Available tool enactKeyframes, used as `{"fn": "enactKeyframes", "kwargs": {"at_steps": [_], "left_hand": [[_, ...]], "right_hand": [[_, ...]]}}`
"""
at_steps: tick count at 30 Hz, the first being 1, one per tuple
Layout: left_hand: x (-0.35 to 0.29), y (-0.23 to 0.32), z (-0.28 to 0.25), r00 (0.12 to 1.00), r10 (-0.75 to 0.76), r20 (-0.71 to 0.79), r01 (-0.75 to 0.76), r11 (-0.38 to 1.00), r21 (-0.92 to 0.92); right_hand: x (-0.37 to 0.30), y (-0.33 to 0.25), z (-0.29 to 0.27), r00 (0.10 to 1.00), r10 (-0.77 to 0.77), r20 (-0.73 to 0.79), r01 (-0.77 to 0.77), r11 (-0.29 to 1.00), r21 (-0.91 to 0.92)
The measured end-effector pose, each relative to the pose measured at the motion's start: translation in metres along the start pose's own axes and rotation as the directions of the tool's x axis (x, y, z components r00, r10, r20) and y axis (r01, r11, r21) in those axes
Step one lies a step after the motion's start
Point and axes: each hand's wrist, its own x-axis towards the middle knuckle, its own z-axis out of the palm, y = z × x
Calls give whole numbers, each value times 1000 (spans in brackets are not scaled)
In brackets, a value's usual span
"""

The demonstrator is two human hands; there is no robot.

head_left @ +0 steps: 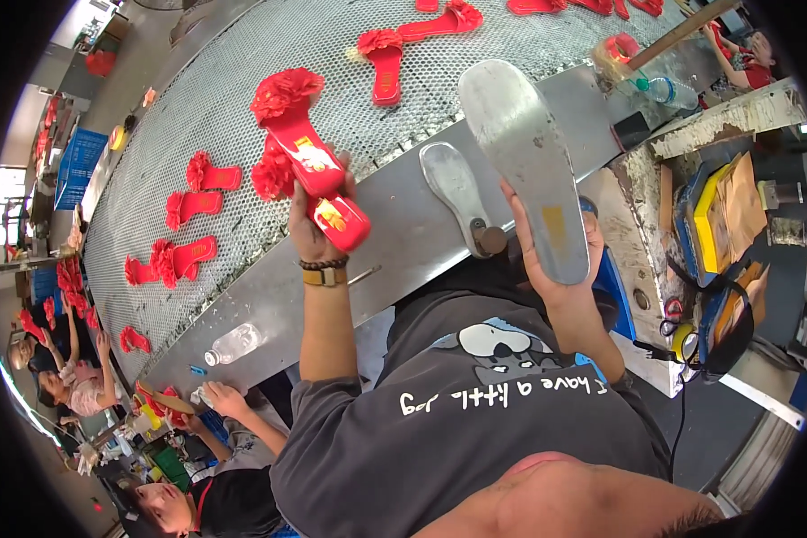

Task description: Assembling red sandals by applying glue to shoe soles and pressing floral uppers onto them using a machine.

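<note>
My left hand (pixel 310 229) is closed around a pair of red slide sandals with big ruffled flowers. The upper sandal (pixel 300 134) tilts above the mesh, and the lower sandal (pixel 342 224) shows its sole end beside my wrist. In my right hand (pixel 533 255) is a flat grey sole-shaped plate (pixel 529 152), held upright by its narrower end; a yellowish patch marks it there. Between my hands, a smaller sole-shaped metal piece (pixel 448 175) with a round knob (pixel 490 240) lies on the metal ledge (pixel 394 206).
Several red flower sandals (pixel 386 67) rest on the wide mesh surface (pixel 269 36). On the ledge lie a clear bottle (pixel 233 344), another bottle (pixel 668 91) and a dark box (pixel 630 131). Co-workers sit at the left, one near my left elbow. A worn stand (pixel 641 242) is at my right.
</note>
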Motion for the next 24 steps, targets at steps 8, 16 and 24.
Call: {"fn": "enactKeyframes", "kwargs": {"at_steps": [8, 16, 24], "left_hand": [[-34, 34, -53, 775, 499, -388, 15, 599, 801], [-64, -22, 13, 683, 493, 539, -16, -728, 686], [13, -89, 101, 872, -51, 487, -466, -396, 791]], "right_hand": [[-9, 0, -10, 1000, 22, -13, -22, 998, 58], [-13, 10, -34, 989, 106, -107, -91, 987, 136], [-18, 27, -63, 939, 245, -241, -203, 961, 186]]}}
